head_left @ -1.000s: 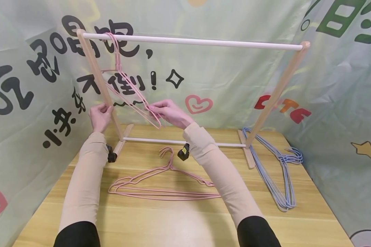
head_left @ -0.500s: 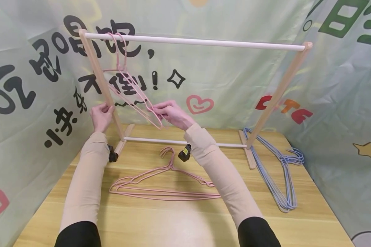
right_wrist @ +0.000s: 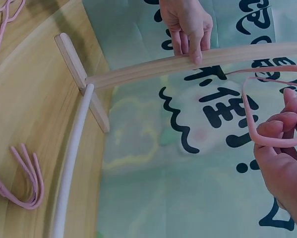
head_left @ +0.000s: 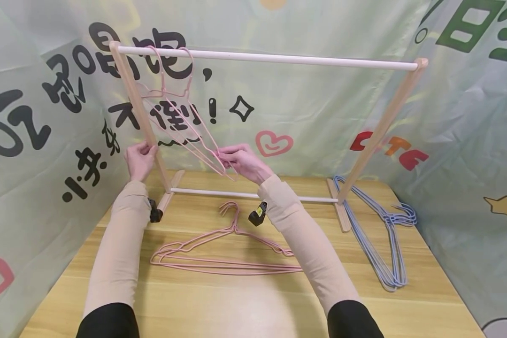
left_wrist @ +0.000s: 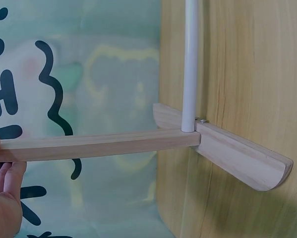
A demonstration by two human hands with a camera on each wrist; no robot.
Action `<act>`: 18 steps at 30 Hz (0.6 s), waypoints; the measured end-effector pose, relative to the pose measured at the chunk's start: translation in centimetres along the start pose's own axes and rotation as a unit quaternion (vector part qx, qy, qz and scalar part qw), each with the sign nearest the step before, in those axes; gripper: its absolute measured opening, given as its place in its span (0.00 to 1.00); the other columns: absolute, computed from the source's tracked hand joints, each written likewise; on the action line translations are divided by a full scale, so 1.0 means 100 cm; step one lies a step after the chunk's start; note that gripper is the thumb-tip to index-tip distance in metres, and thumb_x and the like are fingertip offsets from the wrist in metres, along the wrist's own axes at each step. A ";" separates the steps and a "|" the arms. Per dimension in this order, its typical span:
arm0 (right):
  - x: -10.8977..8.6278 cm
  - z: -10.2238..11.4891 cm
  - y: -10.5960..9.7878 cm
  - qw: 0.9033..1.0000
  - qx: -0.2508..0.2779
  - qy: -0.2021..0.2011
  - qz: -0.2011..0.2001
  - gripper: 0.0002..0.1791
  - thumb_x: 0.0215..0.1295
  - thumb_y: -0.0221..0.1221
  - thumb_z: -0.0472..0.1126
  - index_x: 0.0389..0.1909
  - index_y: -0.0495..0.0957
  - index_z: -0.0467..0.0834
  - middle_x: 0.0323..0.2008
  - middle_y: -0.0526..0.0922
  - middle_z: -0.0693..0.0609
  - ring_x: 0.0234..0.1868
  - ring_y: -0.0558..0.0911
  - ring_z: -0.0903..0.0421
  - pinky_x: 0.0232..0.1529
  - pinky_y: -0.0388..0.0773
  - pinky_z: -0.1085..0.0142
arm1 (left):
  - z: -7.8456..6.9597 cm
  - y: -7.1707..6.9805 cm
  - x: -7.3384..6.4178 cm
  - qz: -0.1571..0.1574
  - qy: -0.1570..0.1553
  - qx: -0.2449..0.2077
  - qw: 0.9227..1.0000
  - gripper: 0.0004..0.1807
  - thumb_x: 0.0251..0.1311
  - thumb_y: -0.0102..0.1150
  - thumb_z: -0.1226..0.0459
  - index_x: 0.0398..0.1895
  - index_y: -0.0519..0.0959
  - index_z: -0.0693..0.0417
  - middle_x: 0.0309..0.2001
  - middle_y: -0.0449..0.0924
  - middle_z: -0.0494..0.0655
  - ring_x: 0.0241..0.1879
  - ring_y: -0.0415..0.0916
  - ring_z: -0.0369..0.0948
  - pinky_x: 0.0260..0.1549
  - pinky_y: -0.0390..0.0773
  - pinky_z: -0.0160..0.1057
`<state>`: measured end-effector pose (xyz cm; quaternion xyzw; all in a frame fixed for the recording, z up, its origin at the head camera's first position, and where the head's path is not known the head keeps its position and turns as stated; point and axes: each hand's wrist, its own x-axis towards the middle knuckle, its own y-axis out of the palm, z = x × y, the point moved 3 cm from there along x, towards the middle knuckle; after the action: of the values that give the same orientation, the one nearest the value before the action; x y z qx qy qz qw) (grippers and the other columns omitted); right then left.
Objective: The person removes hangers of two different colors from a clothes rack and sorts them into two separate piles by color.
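My left hand (head_left: 139, 161) pinches the left wooden upright (head_left: 136, 104) of a small clothes rack, fingers and thumb on either side of the wood in the left wrist view. On the rack's white top rail (head_left: 279, 58) hang two pink hangers. The left one (head_left: 162, 70) hangs by its hook near the upright. My right hand (head_left: 246, 163) pinches the lower corner of the right pink hanger (head_left: 192, 63), whose hook is also over the rail. In the right wrist view a rounded hanger corner (right_wrist: 269, 142) passes across my curled fingers.
Several pink hangers (head_left: 232, 231) lie stacked on the wooden table (head_left: 219, 305) in front of the rack. At the right foot (head_left: 342, 218) lies a bundle of blue hangers (head_left: 390, 234). A lower white bar (head_left: 211, 192) joins the feet, and printed cloth (head_left: 312, 103) hangs behind.
My right hand has moved slightly right, drawing one pink hanger along the rail. The two hooks, close together before, now stand apart. My left hand keeps its grip on the upright.
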<state>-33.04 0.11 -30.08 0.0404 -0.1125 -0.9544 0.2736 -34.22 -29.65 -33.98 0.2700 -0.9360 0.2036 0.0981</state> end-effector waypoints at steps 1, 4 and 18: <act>0.000 -0.001 -0.001 1.000 0.002 0.000 0.000 0.20 0.71 0.49 0.23 0.62 0.67 0.20 0.28 0.89 0.54 0.26 0.76 0.61 0.29 0.73 0.75 | 0.000 0.000 0.000 0.000 0.000 0.000 1.000 0.19 0.68 0.59 0.66 0.61 0.79 0.61 0.57 0.82 0.61 0.59 0.81 0.53 0.58 0.81 0.40; -0.001 -0.003 -0.002 1.000 0.009 0.002 0.000 0.20 0.71 0.49 0.23 0.62 0.67 0.21 0.29 0.89 0.53 0.25 0.76 0.61 0.29 0.73 0.75 | 0.000 0.000 0.000 -0.002 0.002 0.002 1.000 0.19 0.68 0.59 0.66 0.60 0.79 0.61 0.56 0.82 0.61 0.58 0.82 0.53 0.58 0.81 0.40; 0.001 -0.010 -0.005 1.000 0.015 -0.011 -0.002 0.21 0.70 0.49 0.22 0.62 0.65 0.19 0.29 0.89 0.55 0.27 0.76 0.61 0.31 0.72 0.75 | 0.000 0.000 0.001 -0.010 0.007 0.015 1.000 0.17 0.68 0.60 0.65 0.57 0.82 0.61 0.55 0.83 0.61 0.57 0.82 0.53 0.58 0.81 0.43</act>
<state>-33.26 0.25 -31.21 0.0347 -0.1301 -0.9533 0.2702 -34.34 -29.68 -33.90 0.2797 -0.9292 0.2188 0.1022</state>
